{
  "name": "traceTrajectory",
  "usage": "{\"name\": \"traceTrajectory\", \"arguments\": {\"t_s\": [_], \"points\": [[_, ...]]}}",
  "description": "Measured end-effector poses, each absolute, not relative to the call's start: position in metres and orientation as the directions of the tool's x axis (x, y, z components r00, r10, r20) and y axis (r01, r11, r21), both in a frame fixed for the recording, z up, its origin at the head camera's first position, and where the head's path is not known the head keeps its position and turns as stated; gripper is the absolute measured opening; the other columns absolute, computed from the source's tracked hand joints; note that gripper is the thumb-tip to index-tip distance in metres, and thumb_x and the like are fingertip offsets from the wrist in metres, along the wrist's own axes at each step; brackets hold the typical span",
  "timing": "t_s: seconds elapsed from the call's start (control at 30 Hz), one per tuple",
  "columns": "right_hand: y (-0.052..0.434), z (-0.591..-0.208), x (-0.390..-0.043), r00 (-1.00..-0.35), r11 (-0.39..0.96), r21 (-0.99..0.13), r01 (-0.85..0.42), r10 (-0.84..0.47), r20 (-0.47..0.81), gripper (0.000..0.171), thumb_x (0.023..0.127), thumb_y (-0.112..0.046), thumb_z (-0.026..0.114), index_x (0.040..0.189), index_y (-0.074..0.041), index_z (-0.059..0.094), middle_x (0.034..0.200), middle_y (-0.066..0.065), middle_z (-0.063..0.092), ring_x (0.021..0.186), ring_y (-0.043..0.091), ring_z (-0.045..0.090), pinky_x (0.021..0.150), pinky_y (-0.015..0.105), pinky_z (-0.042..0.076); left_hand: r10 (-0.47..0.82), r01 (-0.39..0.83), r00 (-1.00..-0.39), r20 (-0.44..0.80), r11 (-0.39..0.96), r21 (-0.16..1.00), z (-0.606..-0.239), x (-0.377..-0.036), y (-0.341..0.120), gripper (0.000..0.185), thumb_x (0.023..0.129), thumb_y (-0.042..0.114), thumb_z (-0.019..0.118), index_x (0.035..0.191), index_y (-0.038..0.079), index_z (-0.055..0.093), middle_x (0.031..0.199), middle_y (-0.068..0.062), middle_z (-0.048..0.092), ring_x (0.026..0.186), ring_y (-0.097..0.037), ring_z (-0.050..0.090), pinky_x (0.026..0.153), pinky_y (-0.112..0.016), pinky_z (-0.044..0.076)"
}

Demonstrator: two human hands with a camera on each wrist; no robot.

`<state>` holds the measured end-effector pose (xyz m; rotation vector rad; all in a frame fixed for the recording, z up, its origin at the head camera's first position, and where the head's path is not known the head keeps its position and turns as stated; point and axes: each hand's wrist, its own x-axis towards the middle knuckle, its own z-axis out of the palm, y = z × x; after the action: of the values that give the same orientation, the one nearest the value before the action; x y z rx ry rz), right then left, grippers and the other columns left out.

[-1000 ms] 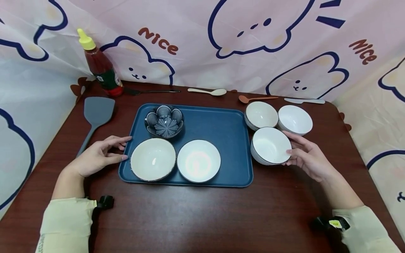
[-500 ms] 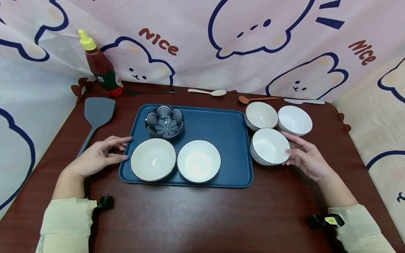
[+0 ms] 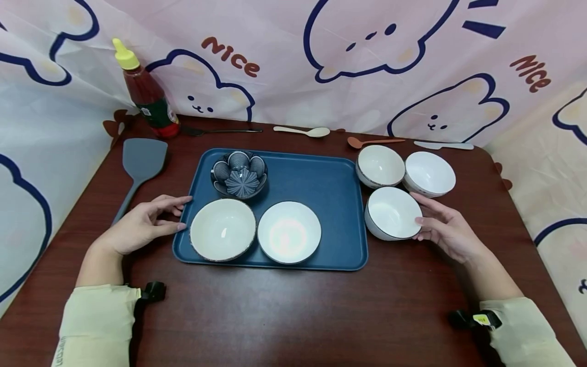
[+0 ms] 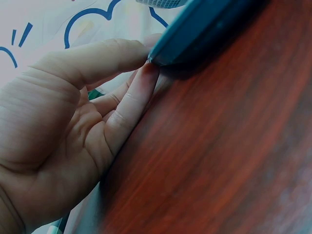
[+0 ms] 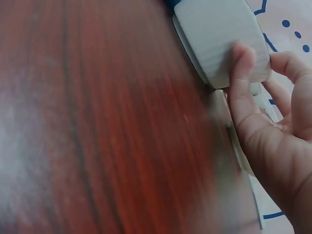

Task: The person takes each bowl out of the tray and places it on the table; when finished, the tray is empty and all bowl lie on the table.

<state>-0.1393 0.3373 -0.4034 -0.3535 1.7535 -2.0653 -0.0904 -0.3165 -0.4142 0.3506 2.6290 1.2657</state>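
Note:
My right hand [image 3: 447, 229] grips a white bowl with a dark rim [image 3: 392, 214] at its right side, thumb on the rim. In the right wrist view the bowl's pale outer wall [image 5: 209, 39] is tilted, with fingers around its side. The bowl is right beside the right edge of a blue tray [image 3: 316, 178]. My left hand [image 3: 142, 224] touches the tray's left edge with thumb and index fingertips set apart. On the tray are a dark petal-patterned bowl [image 3: 240, 176], a cream bowl [image 3: 223, 230] and a white bowl [image 3: 289, 233]. The undersides of the bowls are hidden.
Behind the gripped bowl stand a cream bowl [image 3: 380, 165] and a white bowl [image 3: 430, 173]. Along the back lie a dark fork [image 3: 220, 131], white spoon [image 3: 304, 132], brown spoon [image 3: 371, 142] and pale knife [image 3: 442, 146]. A sauce bottle [image 3: 149, 97] and grey spatula [image 3: 144, 158] are left.
The right forearm and sleeve have shifted slightly left compared with a second ago, the right hand still gripping the bowl. The left hand stays at the tray's edge.

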Motion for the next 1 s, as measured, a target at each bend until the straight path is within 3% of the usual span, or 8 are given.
{"name": "traceTrajectory", "arguments": {"t_s": [0.2,0.4,0.6,1.0], "points": [[0.340,-0.390,-0.134,-0.931,-0.115,-0.993,0.035,-0.366,0.010,0.052,0.094,0.019,0.048,0.145,0.008,0.044,0.125,0.004,0.068,0.077,0.014,0.072,0.069,0.023,0.059,0.303,0.138,-0.951,-0.066,0.603,0.785,-0.414,-0.091,-0.317,0.057,0.093,0.016,0.071,0.147,0.014,0.051,0.120,-0.002,0.054,0.105,-0.005,0.049,0.077,-0.011,0.050],[0.336,-0.375,-0.130,-0.948,-0.138,-0.990,0.019,-0.317,0.026,0.047,0.096,0.016,0.048,0.143,0.008,0.046,0.126,0.006,0.070,0.079,0.017,0.073,0.071,0.024,0.059,0.302,0.138,-0.951,-0.069,0.614,0.777,-0.414,-0.091,-0.317,0.057,0.093,0.016,0.071,0.147,0.015,0.051,0.120,-0.002,0.055,0.105,-0.004,0.049,0.077,-0.011,0.050],[0.321,-0.364,-0.128,-0.935,-0.104,-0.994,0.040,-0.356,0.000,0.046,0.097,0.014,0.049,0.143,0.010,0.044,0.127,0.007,0.069,0.081,0.018,0.074,0.075,0.027,0.060,0.302,0.140,-0.951,-0.062,0.605,0.784,-0.414,-0.091,-0.317,0.057,0.093,0.015,0.071,0.146,0.014,0.051,0.120,-0.002,0.055,0.104,-0.005,0.049,0.077,-0.011,0.050],[0.268,-0.346,-0.120,-0.896,0.043,-0.993,0.106,-0.429,-0.115,0.045,0.099,0.002,0.055,0.144,0.002,0.049,0.127,0.002,0.069,0.084,0.018,0.074,0.078,0.029,0.060,0.308,0.156,-0.950,-0.050,0.608,0.779,-0.415,-0.091,-0.317,0.056,0.093,0.014,0.071,0.146,0.013,0.052,0.121,-0.002,0.055,0.105,-0.003,0.049,0.077,-0.011,0.049]]}}
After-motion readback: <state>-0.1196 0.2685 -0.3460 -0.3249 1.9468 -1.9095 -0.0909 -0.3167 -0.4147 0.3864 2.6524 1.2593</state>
